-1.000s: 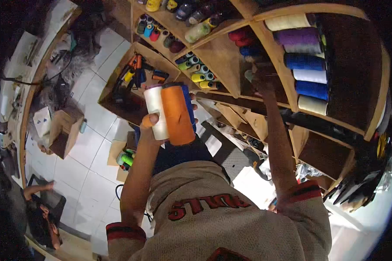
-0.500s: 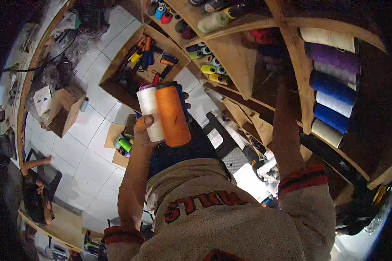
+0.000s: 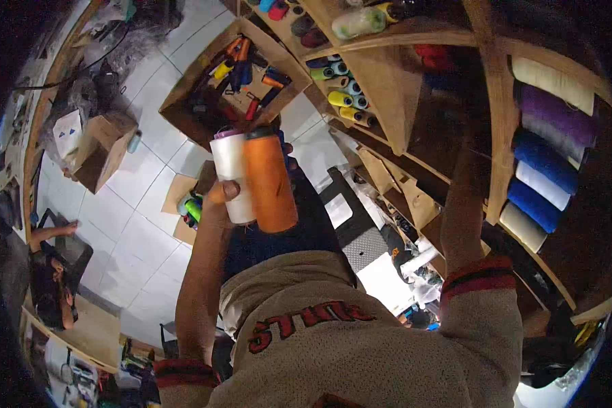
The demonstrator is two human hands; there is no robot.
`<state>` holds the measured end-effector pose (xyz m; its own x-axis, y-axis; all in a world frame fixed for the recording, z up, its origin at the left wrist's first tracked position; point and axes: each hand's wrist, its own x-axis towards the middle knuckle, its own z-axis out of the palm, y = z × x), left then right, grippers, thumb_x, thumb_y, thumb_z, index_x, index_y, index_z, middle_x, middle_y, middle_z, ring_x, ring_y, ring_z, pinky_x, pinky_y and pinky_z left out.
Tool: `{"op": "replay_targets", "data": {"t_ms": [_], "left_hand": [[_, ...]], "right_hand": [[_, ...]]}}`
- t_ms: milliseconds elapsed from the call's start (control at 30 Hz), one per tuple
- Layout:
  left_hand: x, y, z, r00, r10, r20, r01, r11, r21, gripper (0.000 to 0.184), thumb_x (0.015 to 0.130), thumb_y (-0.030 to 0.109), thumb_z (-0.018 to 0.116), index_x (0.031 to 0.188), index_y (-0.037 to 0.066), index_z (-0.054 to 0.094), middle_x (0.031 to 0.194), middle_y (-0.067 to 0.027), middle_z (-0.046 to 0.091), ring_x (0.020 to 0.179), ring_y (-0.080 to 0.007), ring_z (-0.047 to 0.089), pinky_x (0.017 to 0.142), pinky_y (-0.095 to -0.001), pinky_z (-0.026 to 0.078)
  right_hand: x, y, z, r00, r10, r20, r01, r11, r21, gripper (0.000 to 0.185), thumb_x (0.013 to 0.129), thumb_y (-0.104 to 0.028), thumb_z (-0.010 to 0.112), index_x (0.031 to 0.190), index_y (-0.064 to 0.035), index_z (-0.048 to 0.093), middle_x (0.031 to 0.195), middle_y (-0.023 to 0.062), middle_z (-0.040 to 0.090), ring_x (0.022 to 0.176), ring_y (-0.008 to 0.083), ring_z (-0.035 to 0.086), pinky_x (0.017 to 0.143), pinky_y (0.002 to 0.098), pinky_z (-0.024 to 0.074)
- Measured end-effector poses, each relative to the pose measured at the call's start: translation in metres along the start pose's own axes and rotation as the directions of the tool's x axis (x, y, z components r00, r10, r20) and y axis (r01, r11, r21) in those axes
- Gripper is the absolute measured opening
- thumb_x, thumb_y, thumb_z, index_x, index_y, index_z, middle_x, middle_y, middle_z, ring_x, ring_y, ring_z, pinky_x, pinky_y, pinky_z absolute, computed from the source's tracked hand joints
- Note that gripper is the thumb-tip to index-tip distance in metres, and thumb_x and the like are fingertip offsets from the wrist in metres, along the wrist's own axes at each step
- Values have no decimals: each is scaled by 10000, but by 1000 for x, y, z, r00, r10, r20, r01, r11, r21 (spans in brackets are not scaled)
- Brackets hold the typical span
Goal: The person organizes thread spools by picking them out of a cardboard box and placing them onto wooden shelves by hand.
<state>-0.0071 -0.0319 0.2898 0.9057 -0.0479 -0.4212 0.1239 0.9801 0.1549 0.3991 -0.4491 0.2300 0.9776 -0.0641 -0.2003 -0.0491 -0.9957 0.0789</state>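
A white thread cone [image 3: 231, 178] and an orange thread cone [image 3: 270, 182] stand side by side in my left hand [image 3: 223, 195]. Its thumb presses on the white one, and its fingertips show behind the orange one, beside a bit of blue. My right arm reaches into a dark compartment of the wooden shelf [image 3: 498, 129]; the hand itself [image 3: 470, 136] is lost in shadow, so its fingers and anything in them are hidden. Red spools [image 3: 434, 57] lie deeper in that compartment. To its right is a row of cream, purple, blue [image 3: 545, 162] and white cones.
A cardboard box [image 3: 183, 88] of mixed spools is on the tiled floor beyond my left hand. Smaller boxes [image 3: 102, 153] are on the left. Yellow and green spools [image 3: 340, 99] fill a lower shelf. Another person [image 3: 54, 279] is at the far left.
The view has turned, so the shelf cones appear further right and lower. My left hand still holds the cones. My right hand, faintly visible at the compartment earlier, is now lost in shadow.
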Motion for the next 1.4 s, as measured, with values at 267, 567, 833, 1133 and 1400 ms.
{"op": "replay_targets", "data": {"t_ms": [267, 567, 833, 1133, 1400], "left_hand": [[-7, -11, -27, 994, 65, -88, -57, 994, 97, 905, 592, 377, 735, 1275, -49, 322, 1147, -213, 516, 997, -334, 565, 872, -427, 480], [1, -6, -3, 998, 0, -55, 2, 999, 46, 888, 560, 323, 716, 1278, -29, 329, 1143, -209, 502, 1057, -337, 535, 885, -442, 470], [-7, -2, 2, 999, 11, -53, -5, 993, 114, 882, 585, 332, 706, 1290, -30, 320, 1176, -218, 489, 1070, -336, 527, 917, -442, 444], [-9, -13, 2, 999, 5, -54, 11, 958, 286, 710, 648, 278, 661, 1231, -25, 392, 1115, -157, 535, 999, -249, 566, 859, -357, 466], [-16, -4, 27, 997, -62, 42, 38, 908, 417, 646, 671, 256, 651, 1211, -8, 412, 1072, -131, 550, 940, -226, 582, 801, -325, 481]], "right_hand": [[3, -1, 3, 1000, -9, -1, 9, 1000, -1, 367, 830, -237, 601, 1129, -42, 512, 1013, 64, 578, 815, 143, 587, 695, 276, 493], [-3, -7, 10, 1000, 7, 1, -7, 999, 38, 375, 829, -236, 600, 1139, -42, 515, 1021, 60, 583, 825, 139, 588, 702, 268, 493], [-57, -23, -10, 994, 12, 111, -50, 936, 349, 382, 828, -236, 599, 1147, -42, 517, 1028, 57, 588, 833, 136, 589, 707, 261, 493], [-292, -189, -128, 485, -693, 533, -239, 481, 843, 408, 800, -310, 643, 1077, -22, 561, 949, 89, 639, 802, 139, 612, 686, 257, 489], [-351, -213, -129, 593, -658, 463, -80, 524, 848, 525, 730, -262, 718, 1155, -21, 522, 971, 80, 621, 877, 162, 592, 780, 306, 478]]}}
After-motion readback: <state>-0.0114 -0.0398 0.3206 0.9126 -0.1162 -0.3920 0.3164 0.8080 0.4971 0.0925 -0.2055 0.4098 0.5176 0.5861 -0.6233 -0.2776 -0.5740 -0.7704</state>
